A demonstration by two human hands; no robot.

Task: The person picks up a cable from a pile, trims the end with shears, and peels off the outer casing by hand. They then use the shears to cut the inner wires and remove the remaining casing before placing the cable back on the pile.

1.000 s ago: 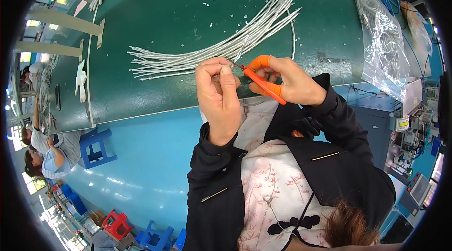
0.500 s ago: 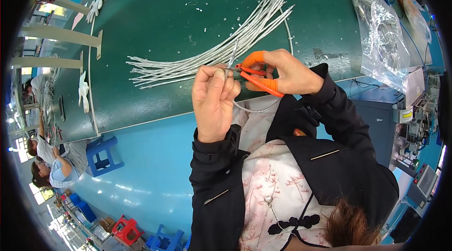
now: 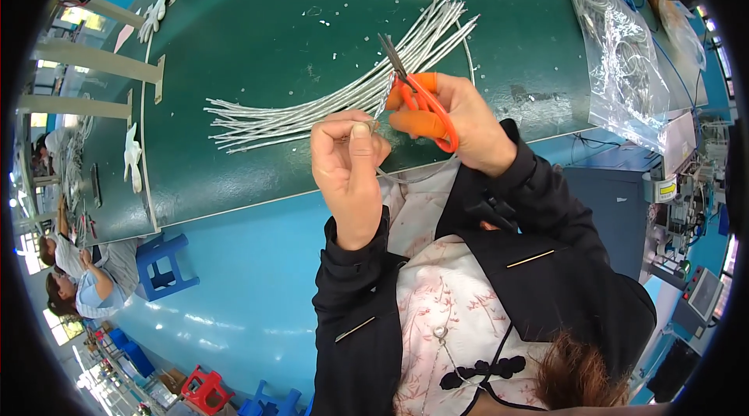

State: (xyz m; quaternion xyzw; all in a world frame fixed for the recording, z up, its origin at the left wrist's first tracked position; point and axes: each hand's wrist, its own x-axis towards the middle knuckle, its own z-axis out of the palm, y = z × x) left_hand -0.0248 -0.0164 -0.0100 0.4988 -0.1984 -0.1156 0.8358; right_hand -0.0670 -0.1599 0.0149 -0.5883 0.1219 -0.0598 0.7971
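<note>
A silvery cable is pinched in the left hand over the near part of the desk; orange-handled scissors are gripped in the right hand, pointed toward the cable bundle. Should the pinch be loosened, the cable could be dropped; through a careless swing, the bundle or left hand could be nicked.
</note>
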